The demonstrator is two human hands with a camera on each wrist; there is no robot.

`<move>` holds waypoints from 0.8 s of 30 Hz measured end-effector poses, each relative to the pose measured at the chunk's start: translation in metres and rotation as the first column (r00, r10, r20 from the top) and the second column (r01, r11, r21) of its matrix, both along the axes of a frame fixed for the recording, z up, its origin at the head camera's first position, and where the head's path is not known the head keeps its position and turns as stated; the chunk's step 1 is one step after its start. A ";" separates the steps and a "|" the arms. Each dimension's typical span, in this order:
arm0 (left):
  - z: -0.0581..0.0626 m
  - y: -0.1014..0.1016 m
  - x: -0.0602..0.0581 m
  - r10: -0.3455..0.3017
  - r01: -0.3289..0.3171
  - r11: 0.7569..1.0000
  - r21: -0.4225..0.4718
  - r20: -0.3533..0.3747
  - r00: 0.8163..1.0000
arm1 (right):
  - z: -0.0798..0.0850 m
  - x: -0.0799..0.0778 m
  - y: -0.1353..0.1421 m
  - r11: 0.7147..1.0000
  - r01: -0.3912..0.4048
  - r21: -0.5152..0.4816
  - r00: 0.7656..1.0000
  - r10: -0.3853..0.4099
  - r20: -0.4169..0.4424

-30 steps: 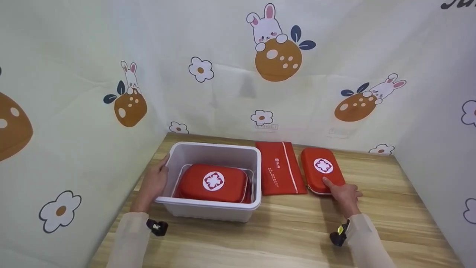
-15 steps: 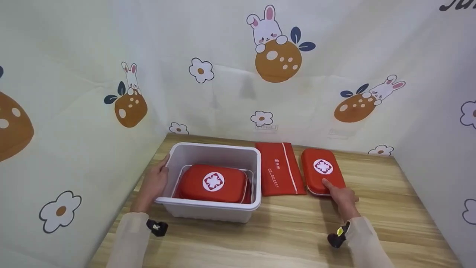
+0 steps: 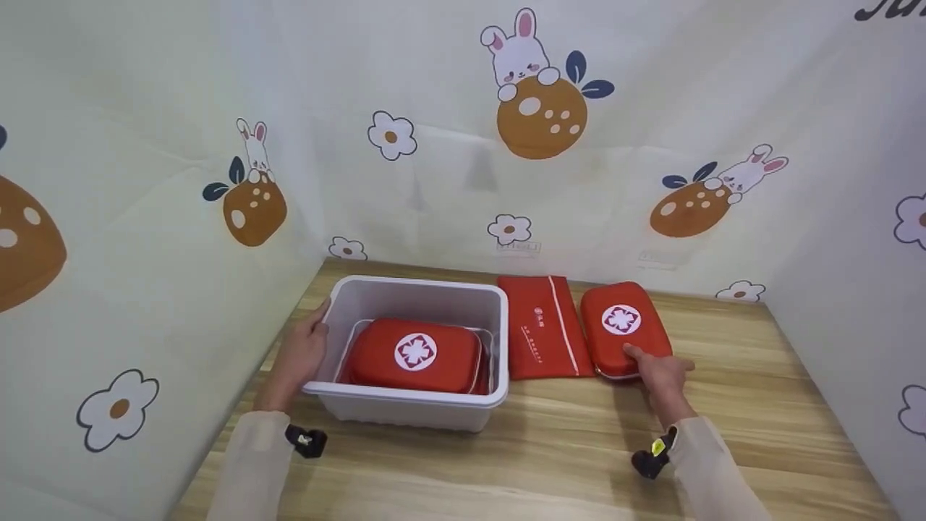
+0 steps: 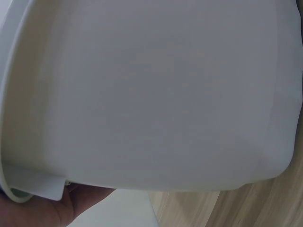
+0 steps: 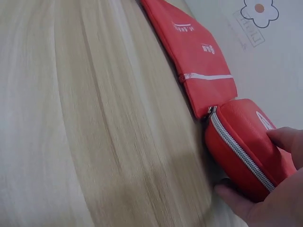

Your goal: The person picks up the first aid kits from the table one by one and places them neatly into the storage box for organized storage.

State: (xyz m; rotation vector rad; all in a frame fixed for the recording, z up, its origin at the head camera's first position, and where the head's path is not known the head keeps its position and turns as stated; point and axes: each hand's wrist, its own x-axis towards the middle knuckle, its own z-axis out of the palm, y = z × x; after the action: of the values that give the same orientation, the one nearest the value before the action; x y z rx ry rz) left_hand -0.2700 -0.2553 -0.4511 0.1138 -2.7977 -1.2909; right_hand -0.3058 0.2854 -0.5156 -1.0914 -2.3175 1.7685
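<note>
My left hand (image 3: 300, 351) grips the left side of a light grey plastic bin (image 3: 412, 412), with the thumb at its rim. The bin's outer wall (image 4: 156, 94) fills most of the left wrist view. Inside it lies a red first-aid case (image 3: 380, 351) with a white emblem. To the right, my right hand (image 3: 665, 376) holds a second red first-aid case (image 3: 615, 347) by its near right corner. In the right wrist view the thumb presses the top of that case (image 5: 241, 123) and a finger reaches under its zippered side.
A flat red pouch (image 3: 539, 340) with a white stripe lies between the bin and the second case, close beside both. The wooden tabletop (image 3: 579, 463) is bounded by pale printed sheets (image 3: 434, 181) at the back and sides.
The second first-aid case has shifted slightly left, towards the pouch, and its far end appears raised. My right hand moved with it. The left hand and the bin stayed put.
</note>
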 end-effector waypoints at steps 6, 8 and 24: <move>0.002 0.001 -0.001 -0.004 0.004 1.000 0.001 0.023 1.000 | -0.004 0.003 -0.002 0.993 0.044 -0.114 0.995 -0.053 -0.079; 0.001 0.000 -0.001 -0.001 0.001 1.000 -0.002 0.008 1.000 | -0.005 0.004 -0.003 0.988 0.057 -0.142 0.993 -0.071 -0.095; -0.001 0.000 -0.001 0.017 -0.018 0.999 -0.027 -0.053 0.998 | 0.001 0.006 -0.003 0.954 0.072 -0.292 0.976 -0.128 -0.178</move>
State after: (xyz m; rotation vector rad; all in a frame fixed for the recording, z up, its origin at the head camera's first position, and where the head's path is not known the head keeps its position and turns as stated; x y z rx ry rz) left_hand -0.2709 -0.2552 -0.4523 0.1009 -2.7625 -1.2325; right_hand -0.3001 0.2825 -0.5142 -0.9933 -1.9046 2.1084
